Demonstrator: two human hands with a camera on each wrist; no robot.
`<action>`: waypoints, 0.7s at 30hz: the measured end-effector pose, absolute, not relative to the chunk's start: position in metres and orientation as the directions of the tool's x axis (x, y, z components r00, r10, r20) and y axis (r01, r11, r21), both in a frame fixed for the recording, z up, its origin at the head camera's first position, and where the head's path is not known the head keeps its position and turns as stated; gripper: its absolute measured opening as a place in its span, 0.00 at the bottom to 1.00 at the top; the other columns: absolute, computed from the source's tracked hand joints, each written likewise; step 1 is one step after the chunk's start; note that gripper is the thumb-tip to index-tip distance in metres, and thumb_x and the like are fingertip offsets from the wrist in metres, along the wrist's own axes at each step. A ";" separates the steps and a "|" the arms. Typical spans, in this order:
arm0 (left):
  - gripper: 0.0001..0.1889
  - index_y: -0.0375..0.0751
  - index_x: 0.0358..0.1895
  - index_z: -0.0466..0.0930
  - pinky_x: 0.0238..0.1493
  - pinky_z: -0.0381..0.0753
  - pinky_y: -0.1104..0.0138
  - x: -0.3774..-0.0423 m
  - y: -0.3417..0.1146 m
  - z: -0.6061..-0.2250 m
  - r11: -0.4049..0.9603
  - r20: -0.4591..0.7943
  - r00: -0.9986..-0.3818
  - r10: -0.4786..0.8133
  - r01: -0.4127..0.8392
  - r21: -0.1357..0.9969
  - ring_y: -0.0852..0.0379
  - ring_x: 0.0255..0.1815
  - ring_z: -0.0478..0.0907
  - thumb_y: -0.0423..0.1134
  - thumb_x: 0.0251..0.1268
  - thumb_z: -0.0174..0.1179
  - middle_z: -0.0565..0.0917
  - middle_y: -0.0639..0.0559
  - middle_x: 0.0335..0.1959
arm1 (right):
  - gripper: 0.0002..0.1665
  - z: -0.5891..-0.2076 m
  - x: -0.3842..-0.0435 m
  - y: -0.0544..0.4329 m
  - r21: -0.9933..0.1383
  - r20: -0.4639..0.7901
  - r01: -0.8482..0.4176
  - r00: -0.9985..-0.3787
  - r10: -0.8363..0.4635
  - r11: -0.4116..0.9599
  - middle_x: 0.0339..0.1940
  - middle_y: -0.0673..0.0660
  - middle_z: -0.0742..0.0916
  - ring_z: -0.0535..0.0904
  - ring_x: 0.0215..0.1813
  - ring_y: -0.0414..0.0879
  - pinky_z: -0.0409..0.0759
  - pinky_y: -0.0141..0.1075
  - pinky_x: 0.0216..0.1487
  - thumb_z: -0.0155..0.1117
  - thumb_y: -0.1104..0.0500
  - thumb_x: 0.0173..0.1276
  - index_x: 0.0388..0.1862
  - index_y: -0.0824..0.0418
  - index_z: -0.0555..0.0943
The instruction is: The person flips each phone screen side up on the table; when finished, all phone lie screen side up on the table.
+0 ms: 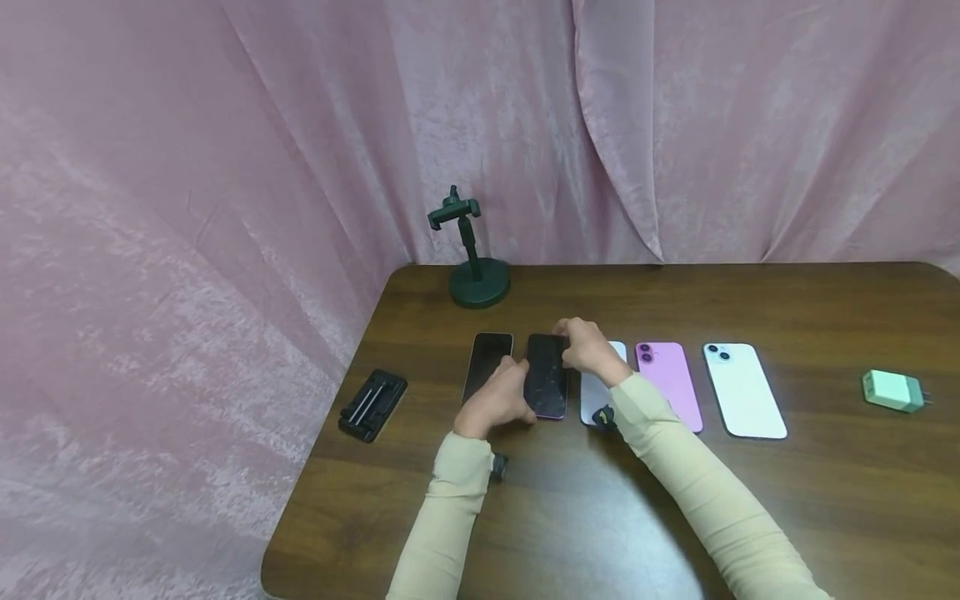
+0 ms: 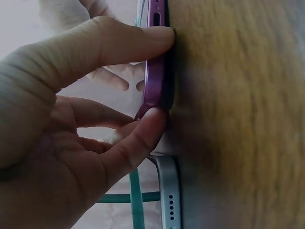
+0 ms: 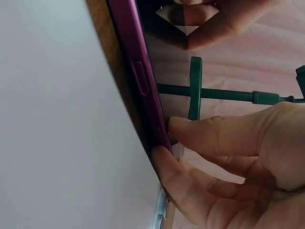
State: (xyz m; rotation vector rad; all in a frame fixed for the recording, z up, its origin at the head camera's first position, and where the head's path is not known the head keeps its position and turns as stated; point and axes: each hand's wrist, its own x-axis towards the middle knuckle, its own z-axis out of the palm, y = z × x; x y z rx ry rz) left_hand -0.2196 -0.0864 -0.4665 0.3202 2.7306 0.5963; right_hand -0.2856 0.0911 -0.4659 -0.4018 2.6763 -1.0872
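A phone with a purple frame (image 1: 546, 385) lies screen up on the table between both hands. My left hand (image 1: 497, 398) grips its near left corner; in the left wrist view, the thumb lies across the purple edge (image 2: 153, 81) beside the port and a fingertip touches the corner. At the far right corner, my right hand (image 1: 591, 350) pinches the same phone. The right wrist view shows that thumb (image 3: 190, 131) by the screen side and a finger at the purple side edge. Immediately left lies another dark-screened phone (image 1: 483, 362), partly behind the left hand.
Right of the held phone lie a pale phone (image 1: 595, 392) under the right wrist, a pink-purple phone (image 1: 669, 375) and a white phone (image 1: 744, 392). A green phone stand (image 1: 480, 287) is at the back, a black case (image 1: 367, 412) at left, a mint charger (image 1: 891, 390) far right.
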 end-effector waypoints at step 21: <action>0.47 0.31 0.75 0.64 0.61 0.76 0.51 -0.218 -0.083 -0.464 0.904 -0.303 -0.917 0.258 0.118 0.412 0.40 0.66 0.72 0.37 0.52 0.78 0.57 0.23 0.74 | 0.33 -0.467 -0.286 0.093 -0.693 -0.078 -0.204 -0.932 -0.354 0.691 0.60 0.74 0.80 0.76 0.51 0.60 0.79 0.47 0.46 0.56 0.77 0.52 0.62 0.75 0.76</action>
